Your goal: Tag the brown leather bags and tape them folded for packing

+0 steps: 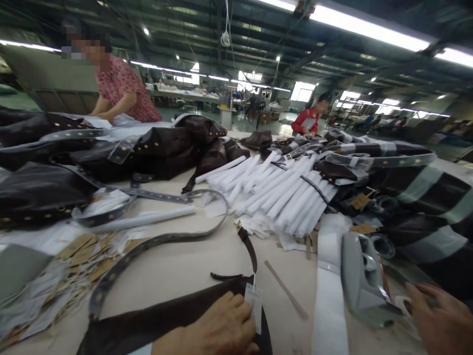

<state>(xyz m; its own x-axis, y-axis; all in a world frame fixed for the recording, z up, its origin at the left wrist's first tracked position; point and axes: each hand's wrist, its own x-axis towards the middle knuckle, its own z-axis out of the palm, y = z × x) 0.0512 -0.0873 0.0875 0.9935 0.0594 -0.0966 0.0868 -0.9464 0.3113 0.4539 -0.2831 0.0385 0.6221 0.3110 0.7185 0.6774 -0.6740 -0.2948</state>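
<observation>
A dark brown leather bag [144, 318] lies at the near edge of the table. My left hand [218, 323] is closed on its top, fingers bent and together. Beside those fingers a white tag [253, 301] hangs from a short buckled strap [248, 246]. The bag's long eyeleted shoulder strap [136, 249], in a clear wrap, curves away across the table. At the right edge, my right hand [441, 315] is by the front end of a grey tape dispenser [360, 281]. Its fingers are bent and blurred; whether they grip the whitish piece beside them is unclear.
Rolled white paper sticks [281, 192] are heaped mid-table. A white strip [328, 296] runs left of the dispenser. Brown tags with strings [83, 256] lie at left. More bags [158, 148] are piled behind, wrapped ones [406, 182] at right. Two people work across the table.
</observation>
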